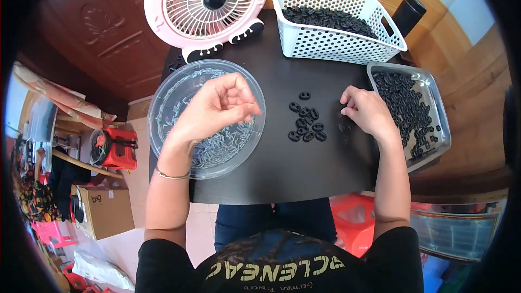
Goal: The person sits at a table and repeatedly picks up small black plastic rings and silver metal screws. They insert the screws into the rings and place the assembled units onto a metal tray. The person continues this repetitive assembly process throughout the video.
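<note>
My left hand is closed above a clear round tub, its fingers curled against the thumb; whatever it may hold is too small to make out. Inside the tub lie many small greyish pins. Over the right side of the dark table, my right hand has half-bent fingers, with a gap between thumb and forefinger. Just below it, a few small dark pieces look blurred. Between the hands, a loose group of black oval pieces with two holes lies on the tabletop.
At right stands a metal tray with many black pieces. Farther back are a white perforated basket full of black parts, a dark cylinder and a pink fan. A red stool is under the table's near edge.
</note>
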Demonstrator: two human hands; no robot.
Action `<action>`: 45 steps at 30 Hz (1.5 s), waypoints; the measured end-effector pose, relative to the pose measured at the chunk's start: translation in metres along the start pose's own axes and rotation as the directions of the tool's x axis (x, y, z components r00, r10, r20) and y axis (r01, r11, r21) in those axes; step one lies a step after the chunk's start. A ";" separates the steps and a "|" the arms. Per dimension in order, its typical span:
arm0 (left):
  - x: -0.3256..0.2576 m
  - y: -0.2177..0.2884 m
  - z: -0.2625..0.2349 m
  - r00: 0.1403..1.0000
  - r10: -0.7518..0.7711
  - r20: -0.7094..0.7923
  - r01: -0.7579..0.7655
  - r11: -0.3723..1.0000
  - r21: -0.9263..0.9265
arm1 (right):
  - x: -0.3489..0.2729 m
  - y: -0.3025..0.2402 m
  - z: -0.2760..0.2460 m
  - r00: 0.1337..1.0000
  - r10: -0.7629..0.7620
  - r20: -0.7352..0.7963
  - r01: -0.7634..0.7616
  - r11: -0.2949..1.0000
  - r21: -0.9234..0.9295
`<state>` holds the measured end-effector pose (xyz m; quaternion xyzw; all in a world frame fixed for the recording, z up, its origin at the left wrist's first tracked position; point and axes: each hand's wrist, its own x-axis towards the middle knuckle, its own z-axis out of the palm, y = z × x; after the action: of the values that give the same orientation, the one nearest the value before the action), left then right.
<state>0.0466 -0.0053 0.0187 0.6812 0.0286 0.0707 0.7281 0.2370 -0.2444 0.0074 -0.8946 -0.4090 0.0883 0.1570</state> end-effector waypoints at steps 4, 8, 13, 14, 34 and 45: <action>0.003 0.001 0.007 1.000 -0.006 0.012 0.008 0.989 -0.148 | -0.002 0.008 0.004 0.999 -0.043 -0.032 0.045 0.997 0.056; 0.004 -0.004 0.011 1.000 -0.001 -0.015 -0.002 0.979 -0.202 | -0.002 0.002 0.000 1.000 -0.018 -0.005 0.018 0.994 0.105; 0.004 -0.005 0.016 0.999 -0.038 -0.029 0.033 0.986 -0.166 | 0.009 -0.024 -0.004 0.920 -0.327 -0.217 0.373 0.898 0.231; 0.005 -0.006 0.016 0.999 -0.043 -0.025 0.039 0.988 -0.148 | 0.013 -0.034 -0.005 0.926 -0.293 -0.237 0.364 0.857 0.365; 0.012 -0.025 0.023 0.977 -0.014 -0.212 -0.043 0.964 -0.261 | 0.019 -0.081 0.048 0.976 -0.197 -0.095 0.145 0.259 0.955; 0.013 -0.027 0.025 0.968 0.005 -0.251 -0.075 0.961 -0.268 | 0.019 -0.082 0.053 0.976 -0.158 -0.149 0.187 0.270 0.945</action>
<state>0.0643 -0.0296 -0.0058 0.5597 0.0953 0.1732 0.8048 0.1765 -0.1686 -0.0135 -0.5761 -0.3683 0.2854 0.6715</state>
